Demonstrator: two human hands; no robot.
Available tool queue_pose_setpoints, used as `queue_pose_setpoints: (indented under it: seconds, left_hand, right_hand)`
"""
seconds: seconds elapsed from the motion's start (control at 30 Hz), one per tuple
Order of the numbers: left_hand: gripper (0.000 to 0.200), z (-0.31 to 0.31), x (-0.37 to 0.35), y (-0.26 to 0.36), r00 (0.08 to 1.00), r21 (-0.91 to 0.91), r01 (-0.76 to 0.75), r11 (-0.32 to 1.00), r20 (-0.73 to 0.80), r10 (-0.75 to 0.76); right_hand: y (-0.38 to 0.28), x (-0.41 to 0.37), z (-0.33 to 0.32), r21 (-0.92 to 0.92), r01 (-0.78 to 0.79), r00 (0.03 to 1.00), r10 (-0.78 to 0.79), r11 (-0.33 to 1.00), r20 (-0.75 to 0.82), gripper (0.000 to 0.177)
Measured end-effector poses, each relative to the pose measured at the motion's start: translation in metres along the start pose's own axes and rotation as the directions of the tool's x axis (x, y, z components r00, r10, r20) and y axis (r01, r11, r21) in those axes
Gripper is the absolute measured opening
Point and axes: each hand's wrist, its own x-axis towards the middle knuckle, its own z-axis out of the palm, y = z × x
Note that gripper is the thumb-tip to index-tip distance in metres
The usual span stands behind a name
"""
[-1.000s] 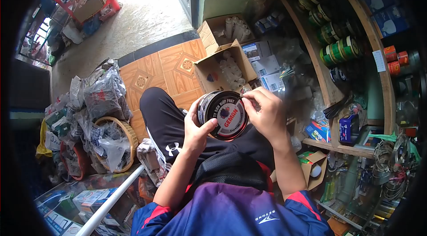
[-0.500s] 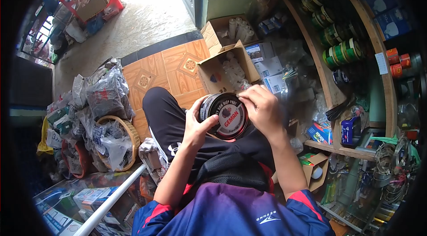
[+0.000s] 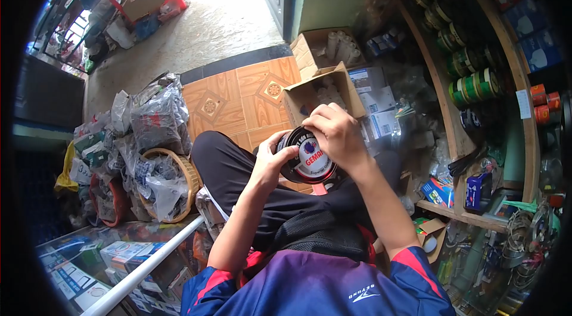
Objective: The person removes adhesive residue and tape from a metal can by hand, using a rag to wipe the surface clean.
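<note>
Two-handed, holding a round black GEMAN-labelled roll above the lap, tilted with the printed face upward. Clasped around its left side by the left hand, with the thumb across the near edge of the face. Bent over the upper right of the face with the right hand, fingertips bunched near the rim and partly covering the lettering; cannot tell whether pinching anything. Hands close together, on either side of the roll. Just beyond the hands, in an open cardboard box, pale bottles; behind it, in a second open carton, white cylinders. Left of the hands, past patterned floor tiles, a round wicker basket of plastic-bagged goods and, nearer, a slanting white rail. Right of the hands, on wooden shelving, green rolls; lower down, a blue box.
</note>
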Motion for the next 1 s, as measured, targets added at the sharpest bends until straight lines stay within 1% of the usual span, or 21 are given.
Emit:
queue_pose_setpoints:
  seconds: [0.03,0.1,0.17,0.23,0.37,0.4,0.5,0.53,0.63,0.67,0.77,0.8,0.9,0.93,1.0]
  left_hand:
    - [0.048,-0.004,0.000,0.003,1.000,0.025,0.002,1.000,-0.009,-0.001]
    - [0.048,-0.012,0.001,0.005,1.000,0.066,0.001,0.998,-0.026,0.001]
    - [0.047,-0.019,0.003,0.004,0.998,0.064,0.010,0.998,-0.059,-0.007]
    - [0.047,-0.023,0.003,0.001,0.997,0.063,0.040,0.997,-0.067,-0.036]
    - [0.045,-0.037,0.004,0.007,0.998,0.060,0.037,0.998,-0.055,-0.034]
    - [0.046,-0.039,0.003,0.013,0.997,0.108,0.035,0.994,-0.065,-0.028]
    - [0.046,-0.046,0.009,0.012,0.995,0.135,0.010,0.991,-0.102,0.004]
    - [0.048,-0.049,0.012,0.012,0.996,0.155,0.023,0.988,-0.089,-0.009]
    - [0.050,-0.057,0.016,0.011,0.996,0.122,0.065,0.990,-0.063,-0.058]
    - [0.051,-0.059,0.016,0.011,0.997,0.105,0.061,0.993,-0.043,-0.056]
    - [0.051,-0.061,0.016,0.021,0.999,0.206,0.028,0.978,-0.044,-0.019]
    - [0.052,-0.062,0.018,0.022,0.998,0.189,0.045,0.981,-0.044,-0.037]
    - [0.053,-0.066,0.021,0.025,0.997,0.231,0.072,0.970,-0.042,-0.064]
    - [0.052,-0.067,0.022,0.024,0.997,0.193,0.078,0.978,-0.024,-0.075]
    - [0.052,-0.071,0.023,0.021,0.995,0.120,0.094,0.988,0.010,-0.096]
  right_hand:
    - [0.002,0.004,0.001,0.025,0.007,1.000,-0.008,1.000,0.015,0.007]
    - [0.015,0.003,0.002,0.013,0.039,0.996,-0.040,0.999,0.076,0.009]
    - [0.021,0.003,0.011,0.017,0.050,0.996,-0.051,0.999,0.077,0.011]
    - [0.013,0.009,0.021,0.012,0.072,0.995,-0.072,0.997,0.066,0.012]
    - [0.001,0.027,0.033,0.078,0.134,0.980,-0.144,0.988,0.135,0.013]
    - [0.006,0.030,0.031,0.059,0.143,0.977,-0.151,0.988,0.149,0.008]
    - [0.021,0.027,0.032,0.046,0.110,0.980,-0.116,0.993,0.162,0.007]
    - [0.020,0.027,0.039,-0.006,0.157,0.977,-0.155,0.988,0.146,0.006]
    - [0.005,0.037,0.049,0.081,0.229,0.963,-0.238,0.970,0.126,0.006]
    - [0.001,0.041,0.048,0.074,0.248,0.955,-0.257,0.966,0.146,0.006]
    - [0.017,0.044,0.044,0.093,0.218,0.953,-0.232,0.972,0.193,0.012]
    - [0.020,0.043,0.042,0.054,0.215,0.956,-0.221,0.975,0.191,0.007]
    - [0.014,0.039,0.051,0.013,0.208,0.965,-0.208,0.978,0.158,0.011]
    - [0.008,0.042,0.056,0.049,0.249,0.959,-0.253,0.967,0.126,0.014]
    - [-0.002,0.047,0.057,0.074,0.287,0.944,-0.295,0.955,0.145,0.014]
